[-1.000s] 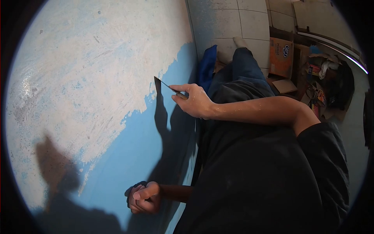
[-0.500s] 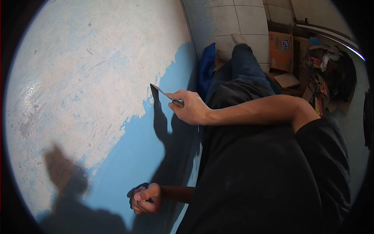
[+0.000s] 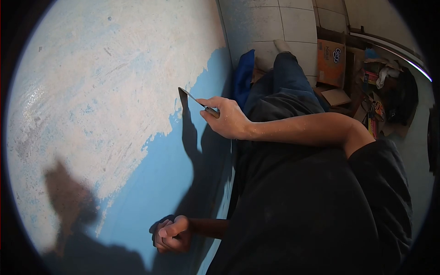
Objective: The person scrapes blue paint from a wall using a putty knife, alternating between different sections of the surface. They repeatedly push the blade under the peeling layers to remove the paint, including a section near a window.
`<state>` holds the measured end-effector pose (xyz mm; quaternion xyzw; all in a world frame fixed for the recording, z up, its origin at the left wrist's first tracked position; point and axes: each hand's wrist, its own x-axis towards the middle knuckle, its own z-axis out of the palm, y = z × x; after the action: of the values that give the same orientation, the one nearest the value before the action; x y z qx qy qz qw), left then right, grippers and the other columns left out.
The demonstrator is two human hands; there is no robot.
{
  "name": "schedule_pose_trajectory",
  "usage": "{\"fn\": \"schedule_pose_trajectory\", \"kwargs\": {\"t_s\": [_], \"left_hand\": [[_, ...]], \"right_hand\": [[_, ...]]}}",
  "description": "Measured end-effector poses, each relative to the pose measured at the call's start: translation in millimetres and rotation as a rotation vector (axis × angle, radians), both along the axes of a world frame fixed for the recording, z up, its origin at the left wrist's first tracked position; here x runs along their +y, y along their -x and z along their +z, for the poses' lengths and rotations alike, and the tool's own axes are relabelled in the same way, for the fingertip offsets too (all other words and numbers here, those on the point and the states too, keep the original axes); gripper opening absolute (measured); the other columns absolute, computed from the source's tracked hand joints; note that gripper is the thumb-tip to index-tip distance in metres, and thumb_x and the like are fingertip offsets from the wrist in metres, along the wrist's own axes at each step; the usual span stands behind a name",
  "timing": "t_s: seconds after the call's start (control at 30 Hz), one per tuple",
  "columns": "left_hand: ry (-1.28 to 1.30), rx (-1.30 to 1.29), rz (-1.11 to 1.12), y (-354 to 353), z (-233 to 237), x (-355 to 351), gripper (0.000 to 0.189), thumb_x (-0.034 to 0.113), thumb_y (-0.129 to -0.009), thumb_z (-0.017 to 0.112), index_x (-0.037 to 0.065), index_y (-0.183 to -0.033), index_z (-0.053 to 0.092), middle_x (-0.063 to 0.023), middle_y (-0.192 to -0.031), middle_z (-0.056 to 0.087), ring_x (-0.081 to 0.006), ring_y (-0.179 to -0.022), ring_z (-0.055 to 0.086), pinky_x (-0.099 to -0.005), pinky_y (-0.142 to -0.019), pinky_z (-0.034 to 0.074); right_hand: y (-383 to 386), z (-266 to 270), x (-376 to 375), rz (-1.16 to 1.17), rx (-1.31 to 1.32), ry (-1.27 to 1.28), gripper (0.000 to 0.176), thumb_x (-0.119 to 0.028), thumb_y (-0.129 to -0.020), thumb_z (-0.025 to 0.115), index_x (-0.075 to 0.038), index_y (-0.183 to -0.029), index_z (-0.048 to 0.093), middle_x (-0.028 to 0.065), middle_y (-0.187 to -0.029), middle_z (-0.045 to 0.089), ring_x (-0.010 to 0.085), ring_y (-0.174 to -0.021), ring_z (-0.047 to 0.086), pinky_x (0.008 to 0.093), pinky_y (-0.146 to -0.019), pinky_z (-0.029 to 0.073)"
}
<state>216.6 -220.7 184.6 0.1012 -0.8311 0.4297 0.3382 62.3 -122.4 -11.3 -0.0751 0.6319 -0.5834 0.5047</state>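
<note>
Clock positions taken from frame centre.

Right hand (image 3: 227, 120), close to centre toward 12: grasping a scraper (image 3: 195, 99) by its handle, fingers and thumb pinched around it. Scraper sits at 11 o'clock, blade pointing toward 10–11, its tip at the wall (image 3: 87, 87); touching or just off, cannot tell. Tip is by the ragged border where the pale patchy area (image 3: 123, 68) meets blue paint (image 3: 142, 188). Pale area fills 9 to 11 o'clock, blue runs below the border toward 7. Light specks on the right hand and right forearm (image 3: 298, 129).

Left hand (image 3: 172, 233), at 7 o'clock: clenched in a fist, thumb over curled fingers, right by the blue part of the wall. Contact unclear; cannot tell whether anything is inside the fist.

Arm shadow (image 3: 196, 160) falls on the wall below the blade, stretching toward 6. Head-shaped shadow (image 3: 68, 199) at 8.

Person's black shirt (image 3: 302, 197) at 4 o'clock. Jeans (image 3: 288, 78) between 1 and 2, foot (image 3: 281, 45) at 1 on pale floor tiles (image 3: 298, 23). Blue cloth (image 3: 244, 75) between 12 and 1, next to the jeans. Orange box (image 3: 331, 64) at 2, flat cardboard piece (image 3: 336, 96) just below it. Black bag (image 3: 405, 96) near 3, among mixed clutter.
</note>
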Motion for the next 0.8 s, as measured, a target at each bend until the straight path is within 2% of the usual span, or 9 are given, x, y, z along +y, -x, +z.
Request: {"fn": "schedule_pose_trajectory", "kwargs": {"t_s": [0.2, 0.57, 0.67, 0.8], "left_hand": [[-0.143, 0.094, -0.037, -4.0, -7.0, -2.1, 0.045, 0.006, -0.096, 0.046, 0.008, -0.051, 0.039, -0.0018, -0.046, 0.044, -0.0125, -0.039, 0.039, -0.0251, -0.041, 0.035], [-0.036, 0.024, 0.058, -0.7, 0.2, 4.7, 0.047, 0.01, -0.098, 0.047, 0.01, -0.051, 0.04, 0.0007, -0.047, 0.046, -0.0129, -0.041, 0.045, -0.026, -0.049, 0.035], [-0.041, 0.026, 0.056, -1.7, 0.3, 5.7, 0.047, 0.011, -0.098, 0.047, 0.011, -0.051, 0.041, 0.0013, -0.047, 0.047, -0.0128, -0.041, 0.045, -0.0265, -0.051, 0.035], [-0.048, 0.011, 0.046, -2.0, 0.6, 4.8, 0.047, 0.01, -0.099, 0.046, 0.01, -0.052, 0.04, 0.0005, -0.048, 0.046, -0.0126, -0.041, 0.045, -0.026, -0.049, 0.035]], "right_hand": [[-4.9, 12.8, 6.1, 0.035, -0.007, 0.034, 0.039, -0.016, -0.097, 0.063, -0.003, -0.133, 0.06, 0.0179, -0.109, 0.066, 0.0241, -0.094, 0.067, 0.0345, -0.088, 0.053], [-7.7, 7.3, 5.9, -0.021, 0.017, 0.014, 0.037, -0.017, -0.097, 0.061, -0.004, -0.132, 0.061, 0.0198, -0.112, 0.066, 0.0245, -0.095, 0.067, 0.0349, -0.088, 0.052], [10.0, 0.0, -5.5, -0.021, -0.137, -0.089, 0.037, -0.017, -0.097, 0.061, -0.004, -0.132, 0.061, 0.0208, -0.115, 0.066, 0.0265, -0.098, 0.067, 0.0344, -0.09, 0.051], [2.5, 9.7, 3.0, 0.011, -0.046, -0.02, 0.039, -0.018, -0.097, 0.062, -0.004, -0.133, 0.061, 0.023, -0.114, 0.067, 0.0278, -0.106, 0.066, 0.0349, -0.093, 0.05]]}}
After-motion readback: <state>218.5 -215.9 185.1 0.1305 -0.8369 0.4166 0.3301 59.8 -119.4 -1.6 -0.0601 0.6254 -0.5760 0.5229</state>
